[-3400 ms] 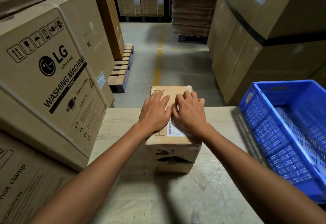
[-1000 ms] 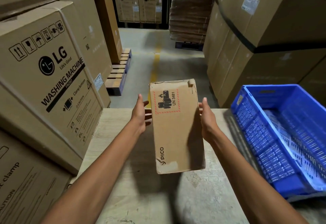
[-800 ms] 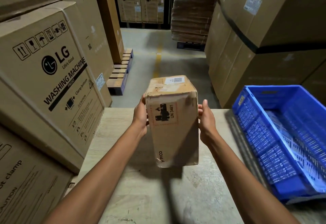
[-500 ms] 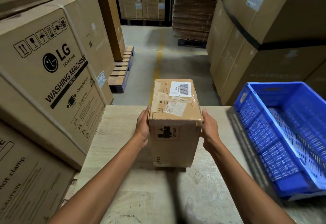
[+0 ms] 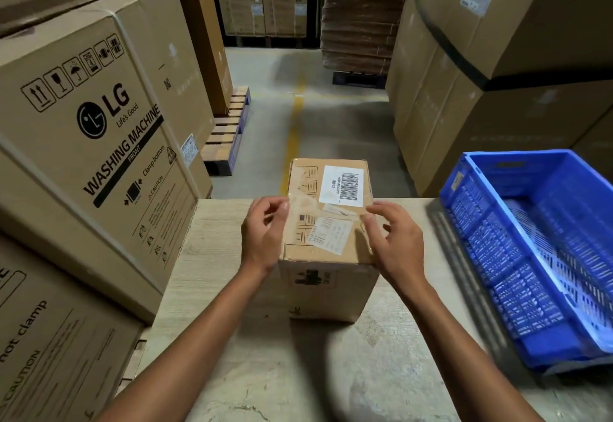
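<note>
- A brown cardboard box (image 5: 326, 292) stood upright on the wooden table (image 5: 298, 372), at its far edge, midway between left and right.
- Its taped top bore a white barcode label (image 5: 343, 186) at the far right and a smaller printed label (image 5: 330, 234) nearer.
- Its near face showed a dark printed mark.

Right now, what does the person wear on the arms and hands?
The left forearm and right forearm are bare to the frame edge; no sleeves show. The left hand and right hand are gloveless, with no watch or band at either wrist. A faint mark on one right finger may be a ring; too blurred to tell.
</note>
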Tool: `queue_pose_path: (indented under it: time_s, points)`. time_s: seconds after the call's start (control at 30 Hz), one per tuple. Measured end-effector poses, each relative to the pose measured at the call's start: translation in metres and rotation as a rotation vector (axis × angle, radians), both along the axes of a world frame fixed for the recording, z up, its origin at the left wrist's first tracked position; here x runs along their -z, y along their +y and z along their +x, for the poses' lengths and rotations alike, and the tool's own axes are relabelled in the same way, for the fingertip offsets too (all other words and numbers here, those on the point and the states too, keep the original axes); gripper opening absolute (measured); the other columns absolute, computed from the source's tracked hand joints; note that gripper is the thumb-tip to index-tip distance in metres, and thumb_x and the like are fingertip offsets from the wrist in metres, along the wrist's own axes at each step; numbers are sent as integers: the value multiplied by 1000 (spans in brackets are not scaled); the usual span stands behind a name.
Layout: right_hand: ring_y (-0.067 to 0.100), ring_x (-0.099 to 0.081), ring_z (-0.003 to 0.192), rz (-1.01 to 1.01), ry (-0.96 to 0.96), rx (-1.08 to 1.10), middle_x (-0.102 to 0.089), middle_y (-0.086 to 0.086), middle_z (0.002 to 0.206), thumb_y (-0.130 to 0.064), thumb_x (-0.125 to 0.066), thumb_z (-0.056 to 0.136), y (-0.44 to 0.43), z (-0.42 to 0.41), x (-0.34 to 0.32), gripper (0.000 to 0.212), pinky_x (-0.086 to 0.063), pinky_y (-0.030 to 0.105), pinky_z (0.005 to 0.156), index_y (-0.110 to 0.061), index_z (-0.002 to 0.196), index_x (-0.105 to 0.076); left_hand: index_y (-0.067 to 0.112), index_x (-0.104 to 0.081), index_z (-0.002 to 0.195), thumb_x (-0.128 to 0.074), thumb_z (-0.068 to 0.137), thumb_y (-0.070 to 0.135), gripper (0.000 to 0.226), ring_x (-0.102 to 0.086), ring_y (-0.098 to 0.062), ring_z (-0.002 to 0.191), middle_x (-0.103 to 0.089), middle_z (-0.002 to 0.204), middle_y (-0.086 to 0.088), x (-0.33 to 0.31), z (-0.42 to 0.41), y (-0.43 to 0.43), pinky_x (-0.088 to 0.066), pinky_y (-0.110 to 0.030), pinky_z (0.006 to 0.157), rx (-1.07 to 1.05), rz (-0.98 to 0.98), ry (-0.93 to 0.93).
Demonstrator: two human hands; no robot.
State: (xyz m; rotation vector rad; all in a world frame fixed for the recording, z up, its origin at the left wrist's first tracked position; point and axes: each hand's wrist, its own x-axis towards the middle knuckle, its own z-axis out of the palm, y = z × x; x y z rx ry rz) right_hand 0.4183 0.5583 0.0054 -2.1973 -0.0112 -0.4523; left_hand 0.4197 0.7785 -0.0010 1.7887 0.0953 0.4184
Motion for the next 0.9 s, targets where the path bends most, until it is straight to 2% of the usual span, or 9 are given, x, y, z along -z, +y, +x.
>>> queue_pose_path:
  time_s: [0.07, 0.17, 0.3, 0.4, 0.5, 0.6, 0.73, 0.8, 0.9]
  points:
    - [12, -62, 111, -188, -87, -104, -67, -3, 127, -27, -69, 93, 7, -4, -4, 20, -52, 31, 89, -17, 110, -75, 10, -72, 96, -58, 92, 34, 28, -61, -8, 96, -64, 101, 1, -8, -1, 1, -48, -14, 82, 96, 305, -198]
    - [17, -64, 106, -374, -67, -205, -70, -5, 118, -30, -69, 90, 12, -4, -4, 17, -54, 35, 85, -21, 102, -76, 9, -76, 95, -63, 89, 29, 24, -59, -9, 101, -65, 103, 1, -10, -3, -8, -47, -15, 88, 279, 527, -196]
    - [19, -59, 93, -524, -103, -191, -65, -2, 106, -32, -62, 91, 15, -7, 1, 18, -49, 33, 78, -18, 101, -68, 11, -78, 98, -64, 88, 26, 23, -58, -11, 99, -66, 102, 3, -6, -5, -19, -51, -24, 86, 317, 591, -144]
    - [22, -54, 85, -686, -119, -180, -61, 1, 99, -33, -60, 91, 19, -3, -3, 17, -36, 30, 71, -17, 96, -60, 11, -79, 95, -64, 90, 27, 22, -56, -15, 93, -66, 95, 1, -15, 1, -23, -54, -37, 77, 298, 735, -124]
    - [24, -52, 94, -785, -25, -204, -61, 5, 109, -43, -54, 96, 22, 9, -19, 27, -37, 35, 73, -18, 104, -60, 12, -78, 100, -61, 95, 34, 27, -54, -15, 95, -66, 99, 0, -31, 11, -27, -53, -36, 79, 315, 861, -40]
    - [24, -52, 108, -776, 50, -234, -56, 6, 124, -51, -45, 100, 24, 28, -28, 41, -45, 39, 85, -20, 124, -57, 14, -71, 117, -52, 100, 36, 33, -55, -19, 110, -64, 117, -2, -41, 30, -28, -50, -37, 92, 316, 893, -24]
    - [26, -49, 127, -704, 120, -250, -50, 8, 144, -57, -43, 98, 25, 37, -20, 60, -42, 41, 104, -17, 141, -52, 16, -52, 143, -43, 105, 32, 42, -35, -19, 143, -44, 153, -2, -25, 46, -25, -25, -33, 117, 293, 962, 35]
    - [25, -51, 123, -729, 93, -228, -53, 8, 140, -59, -39, 98, 24, 38, -16, 60, -42, 40, 102, -16, 135, -57, 16, -56, 139, -44, 105, 29, 38, -40, -20, 139, -49, 149, -2, -18, 49, -24, -28, -35, 115, 263, 961, 15]
    - [23, -50, 111, -825, 79, -189, -55, 6, 127, -59, -42, 98, 28, 52, -22, 51, -42, 39, 90, -18, 124, -57, 16, -67, 119, -47, 102, 28, 29, -54, -21, 115, -64, 122, -2, -23, 62, -28, -44, -40, 100, 224, 973, -27]
